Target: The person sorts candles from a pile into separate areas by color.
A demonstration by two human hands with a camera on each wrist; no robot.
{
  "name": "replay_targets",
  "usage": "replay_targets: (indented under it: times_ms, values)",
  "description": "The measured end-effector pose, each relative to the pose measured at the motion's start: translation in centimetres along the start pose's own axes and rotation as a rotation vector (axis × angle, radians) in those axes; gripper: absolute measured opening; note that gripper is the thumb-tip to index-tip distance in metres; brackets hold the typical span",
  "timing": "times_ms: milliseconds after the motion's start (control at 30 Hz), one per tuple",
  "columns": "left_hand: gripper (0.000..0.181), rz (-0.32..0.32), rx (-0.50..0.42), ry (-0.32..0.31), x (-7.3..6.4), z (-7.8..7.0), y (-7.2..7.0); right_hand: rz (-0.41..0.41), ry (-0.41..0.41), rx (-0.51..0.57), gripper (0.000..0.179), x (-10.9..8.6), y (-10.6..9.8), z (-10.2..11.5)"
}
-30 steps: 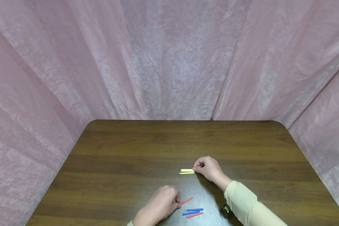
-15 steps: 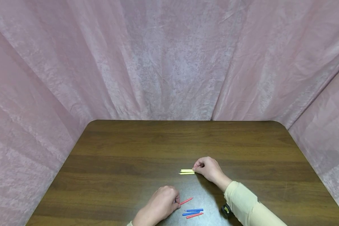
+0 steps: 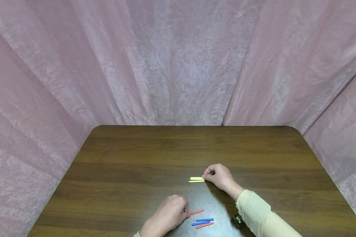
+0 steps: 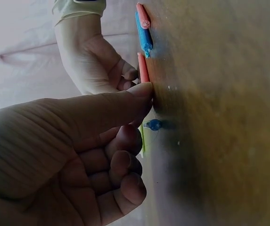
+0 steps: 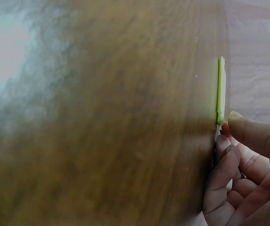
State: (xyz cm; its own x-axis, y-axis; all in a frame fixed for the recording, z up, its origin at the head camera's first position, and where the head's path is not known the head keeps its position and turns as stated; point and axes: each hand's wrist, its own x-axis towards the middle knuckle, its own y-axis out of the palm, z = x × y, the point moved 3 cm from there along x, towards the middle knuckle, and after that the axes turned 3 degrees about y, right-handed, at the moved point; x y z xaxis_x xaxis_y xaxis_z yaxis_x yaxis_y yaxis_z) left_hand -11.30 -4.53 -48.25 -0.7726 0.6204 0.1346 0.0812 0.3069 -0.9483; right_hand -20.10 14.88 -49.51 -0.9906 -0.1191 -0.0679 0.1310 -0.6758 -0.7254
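My left hand (image 3: 171, 210) pinches the left end of a red candle (image 3: 197, 212) lying low over the table (image 3: 121, 197); thumb and index finger meet on it in the left wrist view. Past those fingers, the end of a blue candle (image 4: 152, 125) shows near the tabletop. My right hand (image 3: 221, 177) holds the right ends of a small bundle of yellow candles (image 3: 196, 179) between thumb and fingertips. In the right wrist view its thumb covers little of the yellow candles (image 5: 220, 92). How many lie in the bundle is hard to tell.
Two blue candles (image 3: 204, 220) and another red candle (image 3: 204, 225) lie together between the hands, nearer the front. A dark wrist strap device (image 3: 238, 221) hangs under the right sleeve. Pink curtains (image 3: 178, 65) stand behind the table.
The free tip of the red candle in my left hand has swung slightly toward the front and right, so it lies flatter across. The right hand and yellow candles stay in place.
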Motion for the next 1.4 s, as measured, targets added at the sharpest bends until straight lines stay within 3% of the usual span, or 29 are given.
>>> replay_targets:
  times_ms: [567, 1000, 1400]
  values:
    - [0.027, -0.022, 0.022, 0.007, -0.03, -0.12, -0.01, -0.003, -0.001, 0.021, 0.012, -0.19, -0.32, 0.19]
    - [0.025, -0.005, -0.025, -0.021, -0.15, -0.02, -0.24, 0.003, 0.001, 0.054, 0.01, -0.09, -0.2, -0.22]
    - [0.024, -0.039, -0.068, -0.002, -0.2, 0.5, -0.83, 0.042, 0.015, 0.125, 0.009, -0.55, -0.49, 0.0]
